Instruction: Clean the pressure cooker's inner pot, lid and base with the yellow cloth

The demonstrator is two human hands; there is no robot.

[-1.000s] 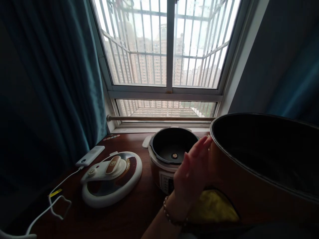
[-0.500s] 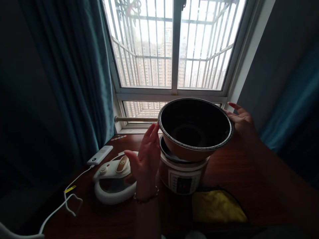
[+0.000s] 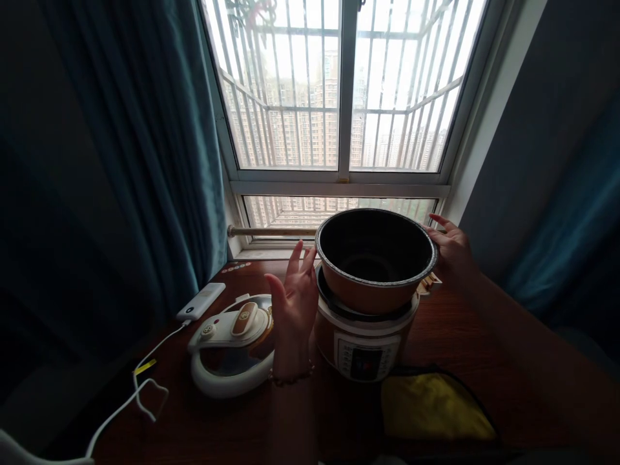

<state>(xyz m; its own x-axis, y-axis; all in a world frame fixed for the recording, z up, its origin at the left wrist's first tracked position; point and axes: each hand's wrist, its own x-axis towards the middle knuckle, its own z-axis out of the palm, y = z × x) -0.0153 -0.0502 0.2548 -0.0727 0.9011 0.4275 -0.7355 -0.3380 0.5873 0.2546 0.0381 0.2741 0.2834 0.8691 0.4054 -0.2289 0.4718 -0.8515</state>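
A round inner pot [image 3: 371,294], black inside and brown outside, is held between my two hands just above the cooker. My left hand [image 3: 294,300] supports its left rim, fingers stretched and thumb apart. At the opposite rim, my right hand [image 3: 453,247] grips with the thumb and some fingers, one finger raised. Beneath the pot stands an electric pressure cooker [image 3: 327,336], white and brown, with a control panel on its front. The pot's base dips into the cooker's opening, and whether it touches anything inside is hidden. The cooker's lid [image 3: 232,382] lies left of my left hand.
Left of the lid lies a white power bank [image 3: 206,300] with a white cable [image 3: 165,340]. A yellow cloth [image 3: 433,407] with dark edging rests before the cooker on the dark wooden table [image 3: 460,342]. Behind are a barred window [image 3: 343,97] and blue curtains [image 3: 159,148].
The inner pot has come down closer to the cooker and sits more level. Both hands moved with it, the right one inward and lower. The view has shifted slightly.
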